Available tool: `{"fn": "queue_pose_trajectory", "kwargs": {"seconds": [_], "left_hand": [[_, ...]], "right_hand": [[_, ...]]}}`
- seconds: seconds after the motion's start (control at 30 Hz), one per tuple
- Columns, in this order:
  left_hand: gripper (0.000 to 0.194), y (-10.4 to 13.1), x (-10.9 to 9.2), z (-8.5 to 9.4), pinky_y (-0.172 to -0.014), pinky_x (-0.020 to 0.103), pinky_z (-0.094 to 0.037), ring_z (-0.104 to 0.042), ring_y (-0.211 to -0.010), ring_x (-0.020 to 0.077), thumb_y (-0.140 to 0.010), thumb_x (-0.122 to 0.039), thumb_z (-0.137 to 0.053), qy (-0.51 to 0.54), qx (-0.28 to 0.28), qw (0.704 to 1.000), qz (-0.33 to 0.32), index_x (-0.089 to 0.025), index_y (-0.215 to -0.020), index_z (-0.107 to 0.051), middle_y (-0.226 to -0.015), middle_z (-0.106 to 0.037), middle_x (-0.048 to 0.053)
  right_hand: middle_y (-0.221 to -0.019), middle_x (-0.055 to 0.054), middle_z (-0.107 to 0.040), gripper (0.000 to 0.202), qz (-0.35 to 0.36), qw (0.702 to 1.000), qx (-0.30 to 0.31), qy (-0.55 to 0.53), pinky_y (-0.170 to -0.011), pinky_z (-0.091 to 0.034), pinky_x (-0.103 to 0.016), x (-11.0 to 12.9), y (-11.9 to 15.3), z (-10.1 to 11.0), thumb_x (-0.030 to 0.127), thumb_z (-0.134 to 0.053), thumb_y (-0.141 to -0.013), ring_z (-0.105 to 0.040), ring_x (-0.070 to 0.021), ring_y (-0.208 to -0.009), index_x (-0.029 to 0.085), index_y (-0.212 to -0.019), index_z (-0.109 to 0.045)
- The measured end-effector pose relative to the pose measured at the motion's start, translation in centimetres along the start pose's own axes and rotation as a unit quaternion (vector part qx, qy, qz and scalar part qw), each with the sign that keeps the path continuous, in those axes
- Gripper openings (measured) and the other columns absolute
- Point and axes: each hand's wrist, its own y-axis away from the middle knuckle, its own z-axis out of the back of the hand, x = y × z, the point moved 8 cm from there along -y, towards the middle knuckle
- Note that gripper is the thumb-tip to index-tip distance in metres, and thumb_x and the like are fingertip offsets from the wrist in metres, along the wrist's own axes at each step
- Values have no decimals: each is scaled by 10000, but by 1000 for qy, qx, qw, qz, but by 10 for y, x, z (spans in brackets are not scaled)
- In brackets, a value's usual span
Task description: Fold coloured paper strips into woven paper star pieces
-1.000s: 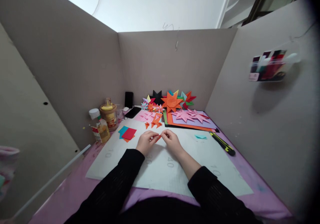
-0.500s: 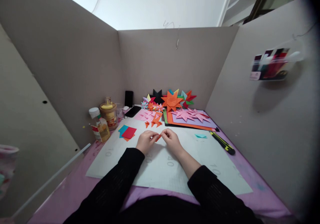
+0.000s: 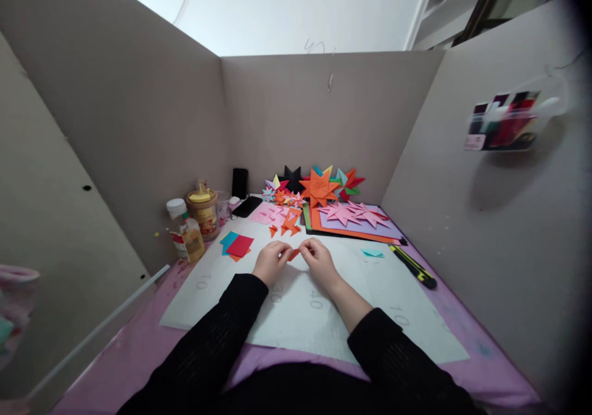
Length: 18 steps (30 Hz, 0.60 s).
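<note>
My left fingers point(image 3: 283, 254) are pinching one end of a small orange paper point(image 3: 295, 254), and my right fingers point(image 3: 306, 248) are gripping the other, so it's sitting right between them, just over the big white sheet point(image 3: 296, 328) on the worktop point(image 3: 490, 353). I'm holding both ends, probably because a scrap this little would be twisting under a single grip; only the tips are pressing, perhaps so the folds are showing.

Now the layout! The coloured papers point(image 3: 240, 246) are lying off to my left, fanned, maybe so each colour is peeking out. The cutter point(image 3: 414, 267) is lying well to the right, presumably out of the way. The paper stars point(image 3: 319, 187) are crowding the back, likely where nothing is brushing them.

And counting: one paper between my fingers, one cutter, one turquoise fold point(image 3: 372, 253) lying alone on the right. Among the coloured papers I'm seeing at least three: red on top, blue and orange beneath. Ahead, small orange folds point(image 3: 273, 231) are sitting in a loose row, at least three. Two pink stars point(image 3: 339, 213) are lying on stacked sheets point(image 3: 315, 219); the stars behind are overlapping too much for counting. Two phones point(image 3: 247, 206): one leaning, one lying flat. One bottle point(image 3: 185, 233), one jar point(image 3: 203, 211) and one clear cup point(image 3: 222, 205) are standing on the left.
</note>
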Motion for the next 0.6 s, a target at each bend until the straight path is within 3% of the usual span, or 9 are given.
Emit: {"fn": "queue_pose_trajectory", "kwargs": {"seconds": [0.2, 0.6], "left_hand": [[243, 0, 0, 1, -638, 234, -399, -532, -705, 141, -829, -287, -456, 13, -3, 1000, 6, -169, -699, -623, -725, -595, 39], [233, 0, -1, 0, -630, 232, -399, -522, -680, 133, -829, -277, -450, 18, 3, 1000, -3, -161, -703, -607, -725, -590, 37]], "right_hand": [[-836, -44, -580, 160, -25, 999, 17, -35, -613, -424, -262, -7, 1, -7, 325, -544, -759, -538, -164, -734, 182, -814, -591], [-754, -35, -583, 142, -35, 998, 38, -42, -605, -423, -263, -5, 2, -12, 300, -532, -762, -542, -159, -691, 173, -728, -587]]}}
